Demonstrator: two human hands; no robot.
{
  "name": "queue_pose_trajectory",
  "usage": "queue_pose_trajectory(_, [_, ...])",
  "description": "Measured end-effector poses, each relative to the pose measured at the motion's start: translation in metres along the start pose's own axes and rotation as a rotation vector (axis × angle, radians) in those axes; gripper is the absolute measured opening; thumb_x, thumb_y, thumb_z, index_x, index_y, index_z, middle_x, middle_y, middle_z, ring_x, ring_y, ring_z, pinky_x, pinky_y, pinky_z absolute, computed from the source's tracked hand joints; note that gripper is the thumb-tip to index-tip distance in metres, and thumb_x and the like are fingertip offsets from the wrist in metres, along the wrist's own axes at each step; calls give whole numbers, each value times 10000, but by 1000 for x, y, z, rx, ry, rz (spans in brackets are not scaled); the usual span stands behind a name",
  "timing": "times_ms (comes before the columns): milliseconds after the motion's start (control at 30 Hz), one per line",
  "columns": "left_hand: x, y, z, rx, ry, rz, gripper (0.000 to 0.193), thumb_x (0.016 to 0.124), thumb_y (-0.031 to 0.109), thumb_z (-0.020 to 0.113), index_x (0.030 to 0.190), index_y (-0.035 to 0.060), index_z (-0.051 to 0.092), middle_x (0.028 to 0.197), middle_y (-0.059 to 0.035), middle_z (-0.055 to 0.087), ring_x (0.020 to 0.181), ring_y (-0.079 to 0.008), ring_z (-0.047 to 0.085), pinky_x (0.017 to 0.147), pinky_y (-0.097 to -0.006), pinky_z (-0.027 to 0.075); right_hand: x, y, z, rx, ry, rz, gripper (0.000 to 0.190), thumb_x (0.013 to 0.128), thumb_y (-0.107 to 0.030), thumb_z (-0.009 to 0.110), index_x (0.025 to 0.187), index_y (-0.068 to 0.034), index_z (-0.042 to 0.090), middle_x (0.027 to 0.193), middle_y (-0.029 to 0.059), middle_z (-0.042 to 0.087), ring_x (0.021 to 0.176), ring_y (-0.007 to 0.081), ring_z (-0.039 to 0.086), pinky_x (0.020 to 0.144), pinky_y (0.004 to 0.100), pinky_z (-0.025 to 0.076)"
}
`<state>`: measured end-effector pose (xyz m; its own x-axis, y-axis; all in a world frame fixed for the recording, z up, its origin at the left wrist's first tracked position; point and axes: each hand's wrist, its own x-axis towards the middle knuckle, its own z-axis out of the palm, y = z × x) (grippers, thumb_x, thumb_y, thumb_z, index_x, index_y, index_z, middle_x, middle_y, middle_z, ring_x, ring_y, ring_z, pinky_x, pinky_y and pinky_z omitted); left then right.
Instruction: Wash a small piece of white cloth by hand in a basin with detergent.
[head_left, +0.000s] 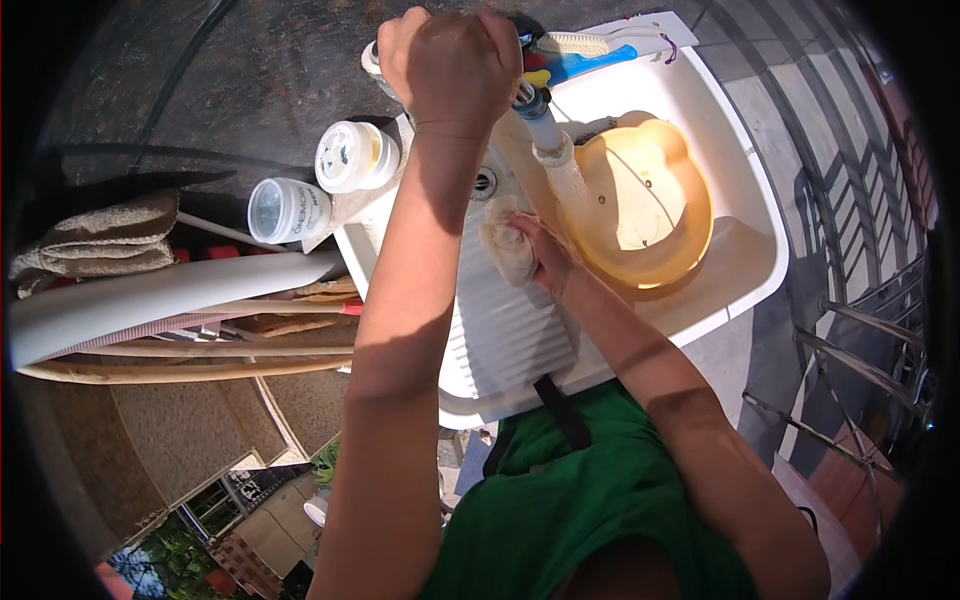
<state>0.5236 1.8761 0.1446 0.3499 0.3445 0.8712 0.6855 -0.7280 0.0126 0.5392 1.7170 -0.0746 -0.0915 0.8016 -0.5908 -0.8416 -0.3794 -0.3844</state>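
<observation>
My left hand (454, 67) is closed in a fist at the faucet (531, 101), over its upper part. The handle beneath the fingers is hidden. From the blue-ringed spout, a whitish stream of water (566, 184) appears to fall beside a yellow bear-shaped plastic basin (694, 217). My right hand (551, 259) grips a bunched, wet-looking white cloth (506, 244) over the ribbed washboard (510, 330) of a white laundry sink (765, 247). The basin sits in the sink's deep bowl. The drain (484, 182) shows between my arms.
Two white plastic jars (349, 157) (285, 210) stand left of the sink. A blue brush (592, 66) and a pale-bristled brush (574, 43) lie on the back ledge. Wooden poles (225, 349), a white pipe (172, 289) and a folded cloth (112, 232) are at left; a metal rack (847, 375) is at right.
</observation>
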Motion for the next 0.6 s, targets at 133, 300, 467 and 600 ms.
queue_pose_trajectory(133, [5, 12, 19, 0, -49, -203, 345, 839, 210, 499, 562, 21, 583, 573, -166, 548, 615, -342, 558, 628, -435, 436, -6, -5, -11, 52, 11, -22, 240, 912, -196, 553, 1097, -47, 582, 1005, 73, 644, 907, 172, 641, 799, 309, 531])
queue_pose_trajectory(300, [9, 14, 24, 149, 146, -84, 348, 792, 205, 530, 478, 60, 573, 487, -80, 527, 578, -270, 524, 659, -396, 395, -7, -16, -31, 88, 1, -9, 333, 851, -205, 637, 1146, -91, 534, 1037, 73, 612, 944, 181, 622, 804, 326, 534])
queue_pose_trajectory(467, [-8, 19, 6, -95, 30, -171, 218, 871, 155, 494, 834, 1, 644, 972, -170, 622, 919, -308, 546, 856, -392, 388, -17, -30, -36, -2, -8, 54, 334, 880, -253, 606, 1167, -95, 540, 1047, 51, 624, 939, 174, 628, 809, 321, 532])
queue_pose_trajectory(600, [-41, 29, -13, -331, 155, -402, 402, 966, 145, 425, 1326, -25, 368, 1370, -219, 346, 1233, -337, 397, 1069, -405, 261, -34, -58, -29, 117, 7, -72, 368, 920, -291, 559, 1222, -89, 506, 1145, 43, 603, 1037, 185, 599, 892, 345, 499])
